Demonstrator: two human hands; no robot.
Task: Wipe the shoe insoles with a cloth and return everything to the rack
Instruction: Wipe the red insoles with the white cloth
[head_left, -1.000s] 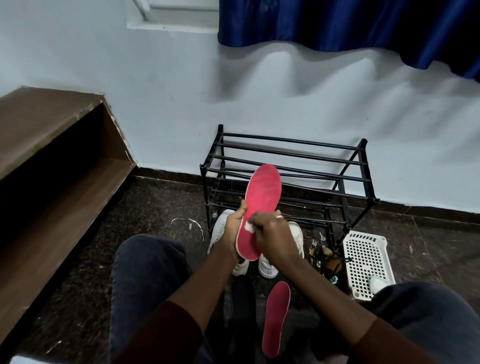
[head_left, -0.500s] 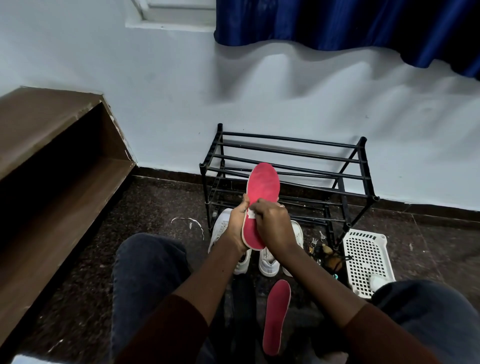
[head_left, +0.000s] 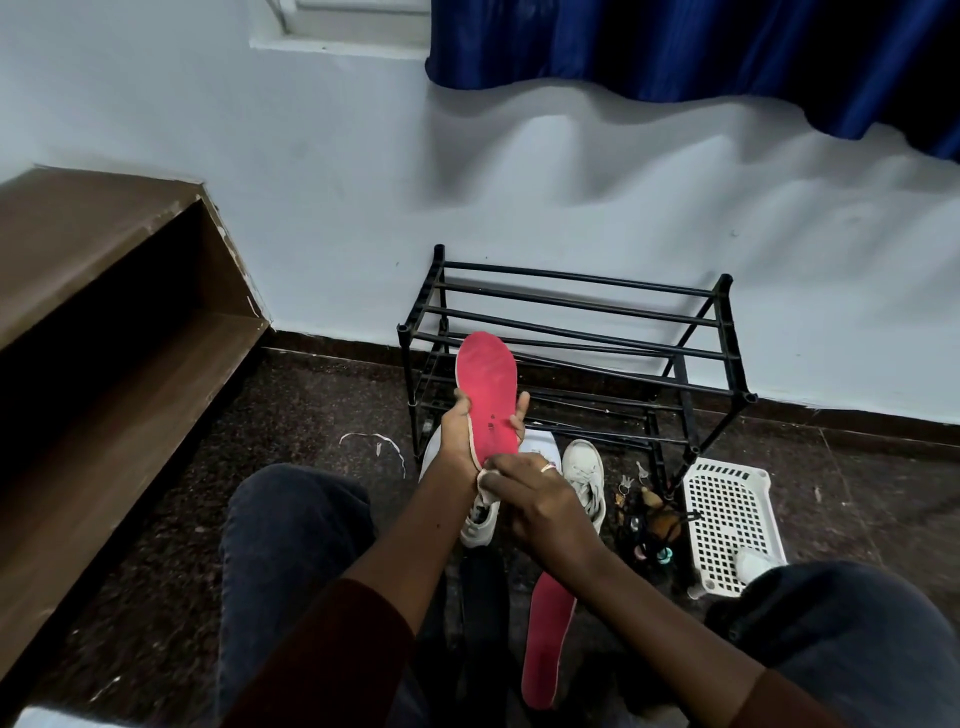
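My left hand (head_left: 460, 434) grips a red insole (head_left: 487, 387) upright in front of the black metal shoe rack (head_left: 691, 358), fingers wrapped round its middle. My right hand (head_left: 535, 499) pinches a small white cloth (head_left: 487, 486) against the insole's lower end. A second red insole (head_left: 545, 639) lies on the floor between my knees. Two white sneakers (head_left: 587, 478) stand on the floor before the rack, partly hidden by my hands.
A white perforated plastic basket (head_left: 727, 519) lies right of the rack, with keys and small dark items (head_left: 649, 519) beside it. A brown wooden shelf unit (head_left: 104, 322) runs along the left. The floor is dark stone; a blue curtain (head_left: 675, 47) hangs above.
My right hand with the cloth slid down the insole from its middle to its lower end. My left hand's fingers now wrap round the insole's middle, which stays upright.
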